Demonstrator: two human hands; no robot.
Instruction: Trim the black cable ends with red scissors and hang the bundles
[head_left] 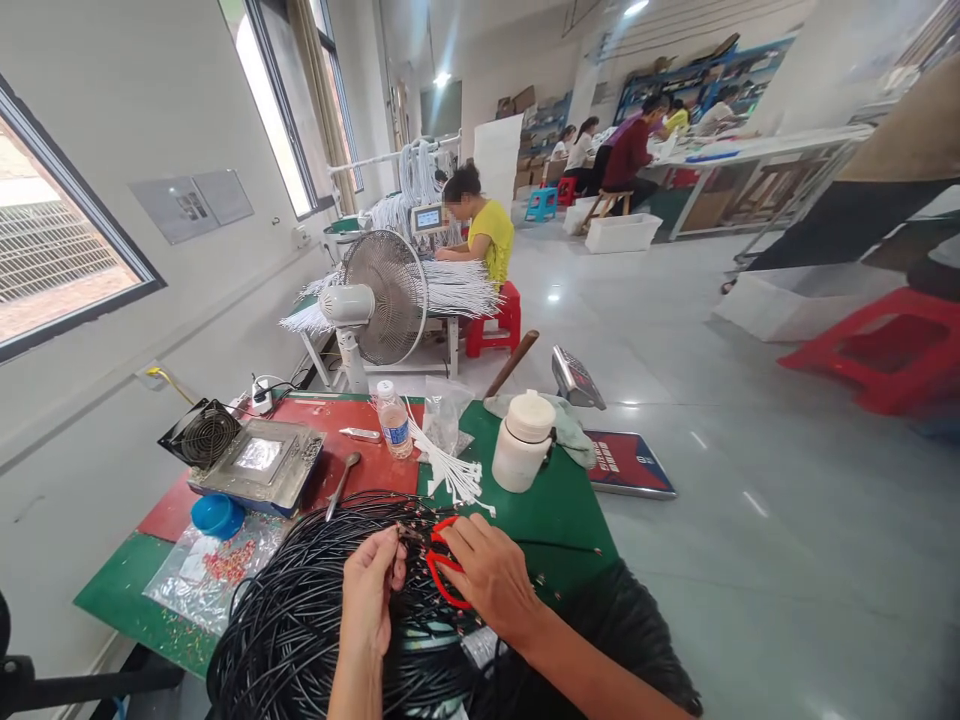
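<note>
My right hand point(491, 575) is wrapped round the red handles of a pair of scissors point(444, 562), whose blades point left toward my other hand. Fingers pinched, my left hand point(369, 590) grips the end of a black cable right by the blade tips. Below and around both hands spreads a big coil of black cables point(277, 610), several with stripped copper-coloured ends. One loose black cable point(559, 546) runs off to the right across the green mat.
On the table point(112, 590) are a solder pot point(259, 455), small fan point(202, 433), blue cup point(217, 515), spoon point(343, 485), bottle point(394, 420), white cables point(450, 460) and white jug point(523, 443). A scale point(630, 463) stands beyond. A person point(491, 235) sits behind a large fan point(384, 297).
</note>
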